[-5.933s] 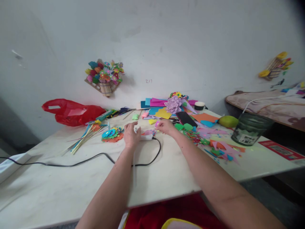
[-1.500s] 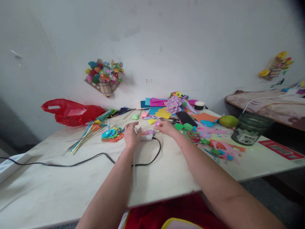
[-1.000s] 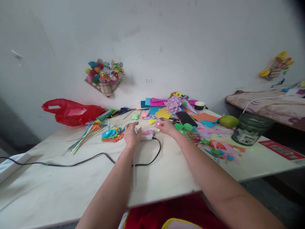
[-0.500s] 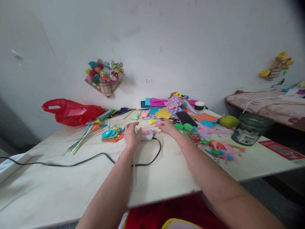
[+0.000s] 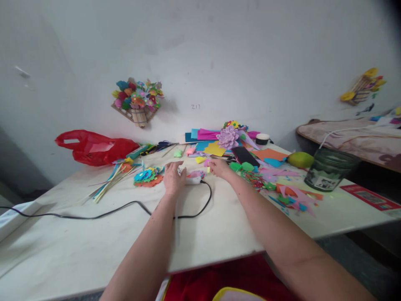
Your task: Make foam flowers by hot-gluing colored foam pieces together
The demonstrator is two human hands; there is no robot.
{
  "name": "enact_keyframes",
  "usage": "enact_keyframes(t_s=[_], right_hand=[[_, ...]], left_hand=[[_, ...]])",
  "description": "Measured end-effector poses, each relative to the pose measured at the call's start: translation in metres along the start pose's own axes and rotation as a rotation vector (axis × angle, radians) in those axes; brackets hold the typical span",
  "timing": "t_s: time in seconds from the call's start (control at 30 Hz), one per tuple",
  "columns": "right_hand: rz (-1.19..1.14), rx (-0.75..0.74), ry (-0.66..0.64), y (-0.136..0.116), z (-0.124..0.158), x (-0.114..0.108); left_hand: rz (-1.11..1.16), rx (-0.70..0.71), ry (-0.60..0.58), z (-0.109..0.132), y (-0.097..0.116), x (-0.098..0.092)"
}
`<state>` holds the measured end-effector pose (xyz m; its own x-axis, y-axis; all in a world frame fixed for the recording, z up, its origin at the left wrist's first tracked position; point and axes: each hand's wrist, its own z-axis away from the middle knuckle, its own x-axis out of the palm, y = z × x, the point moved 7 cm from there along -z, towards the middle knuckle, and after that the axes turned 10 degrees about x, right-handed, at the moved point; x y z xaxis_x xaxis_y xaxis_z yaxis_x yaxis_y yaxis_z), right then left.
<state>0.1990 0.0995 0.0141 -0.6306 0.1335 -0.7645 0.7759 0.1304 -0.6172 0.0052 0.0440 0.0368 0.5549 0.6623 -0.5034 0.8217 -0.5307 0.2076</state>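
Note:
My left hand (image 5: 174,177) is closed around a white corded tool (image 5: 193,180), whose black cable (image 5: 209,200) loops back over the table. In my right hand (image 5: 219,168) the fingertips are pinched on a small pink piece (image 5: 206,163), with a bit of yellow just below it. Between the hands, pink and purple foam shapes (image 5: 197,174) lie on the table, partly hidden by the tool. Stacked scalloped foam flowers (image 5: 147,176) sit left of my left hand. A yellow scrap (image 5: 200,159) is just beyond my right fingertips.
A red plastic bag (image 5: 97,148) and thin sticks (image 5: 109,184) are at left. A phone (image 5: 244,156), foam scraps (image 5: 291,194), a green mango (image 5: 300,159) and a glass jar (image 5: 326,171) stand or lie at right. A power strip (image 5: 19,215) is at the left edge.
My right hand has shifted very slightly, and the pink piece at its fingertips shows more clearly. My left hand has stayed in place.

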Motion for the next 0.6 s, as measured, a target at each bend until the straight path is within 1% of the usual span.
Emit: enact_keyframes(t_s=[0.27,0.4,0.6], right_hand=[[0.052,-0.062,0.063,-0.0059,0.0057,-0.0035],[0.109,-0.073,0.047,-0.0066,0.0066,-0.0025],[0.127,-0.034,0.002,0.0001,0.0053,0.0051]], left_hand=[[-0.009,0.004,-0.005,0.0006,0.0011,-0.0003],[-0.014,0.011,-0.006,0.0005,0.0025,-0.0007],[-0.016,0.012,-0.012,0.0005,0.0014,0.0003]])
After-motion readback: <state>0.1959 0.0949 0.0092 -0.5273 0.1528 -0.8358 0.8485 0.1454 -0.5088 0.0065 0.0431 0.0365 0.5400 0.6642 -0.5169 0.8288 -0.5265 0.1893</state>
